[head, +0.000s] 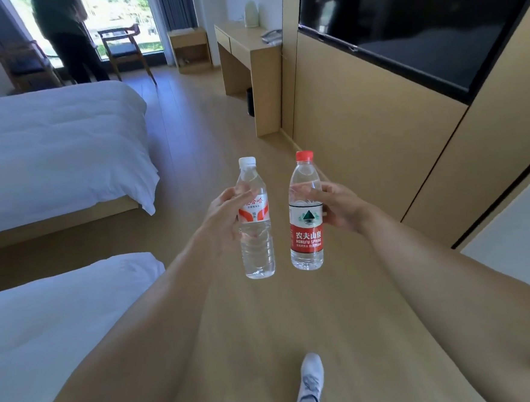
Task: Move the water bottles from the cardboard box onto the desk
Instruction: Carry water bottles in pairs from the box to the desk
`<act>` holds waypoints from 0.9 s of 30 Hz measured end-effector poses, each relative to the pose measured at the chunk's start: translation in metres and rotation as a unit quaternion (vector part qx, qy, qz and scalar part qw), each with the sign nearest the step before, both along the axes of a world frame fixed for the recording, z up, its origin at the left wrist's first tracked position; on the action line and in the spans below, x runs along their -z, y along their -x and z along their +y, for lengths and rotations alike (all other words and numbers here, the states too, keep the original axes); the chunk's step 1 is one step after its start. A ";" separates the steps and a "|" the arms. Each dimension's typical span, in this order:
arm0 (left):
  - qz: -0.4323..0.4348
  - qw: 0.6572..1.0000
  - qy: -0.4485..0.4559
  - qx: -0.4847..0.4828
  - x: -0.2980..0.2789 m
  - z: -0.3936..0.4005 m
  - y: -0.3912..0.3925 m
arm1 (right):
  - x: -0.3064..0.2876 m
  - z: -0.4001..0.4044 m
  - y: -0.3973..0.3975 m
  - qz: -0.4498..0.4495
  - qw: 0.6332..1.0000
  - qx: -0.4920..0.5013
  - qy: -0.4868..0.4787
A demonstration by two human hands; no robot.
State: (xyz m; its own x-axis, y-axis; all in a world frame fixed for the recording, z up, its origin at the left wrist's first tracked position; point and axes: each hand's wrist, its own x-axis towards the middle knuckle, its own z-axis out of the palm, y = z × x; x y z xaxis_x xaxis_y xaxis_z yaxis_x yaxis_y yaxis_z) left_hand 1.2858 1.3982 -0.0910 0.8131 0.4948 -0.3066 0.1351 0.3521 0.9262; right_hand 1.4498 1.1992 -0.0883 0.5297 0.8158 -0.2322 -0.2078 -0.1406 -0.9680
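Head view: hands grip upright clear bottles; white-capped bottle, red-capped bottle.

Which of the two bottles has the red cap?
The Nongfu Spring bottle in the right hand; the left hand's bottle has a white cap.

The person by the window is cut off at the top edge; the white-capped bottle label seems partly hidden by fingers.
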 end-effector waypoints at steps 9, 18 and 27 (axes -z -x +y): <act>0.015 0.998 -0.033 -0.042 0.003 0.116 -0.106 | 0.005 0.140 -0.118 -0.011 1.000 -0.027 -0.006; 0.010 0.996 -0.049 -0.073 -0.015 0.229 -0.210 | -0.006 0.267 -0.229 -0.011 0.999 -0.048 0.003; 0.012 0.996 -0.050 -0.069 0.000 0.347 -0.293 | 0.006 0.378 -0.307 -0.006 0.999 -0.043 0.010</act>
State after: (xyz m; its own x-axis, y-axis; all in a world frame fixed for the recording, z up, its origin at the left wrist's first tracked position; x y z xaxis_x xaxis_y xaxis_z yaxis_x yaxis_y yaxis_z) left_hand 1.5792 1.7456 -0.0913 0.7286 0.6297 -0.2695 0.1152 0.2752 0.9544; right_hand 1.7568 1.5777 -0.0948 0.4613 0.8534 -0.2427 -0.1830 -0.1761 -0.9672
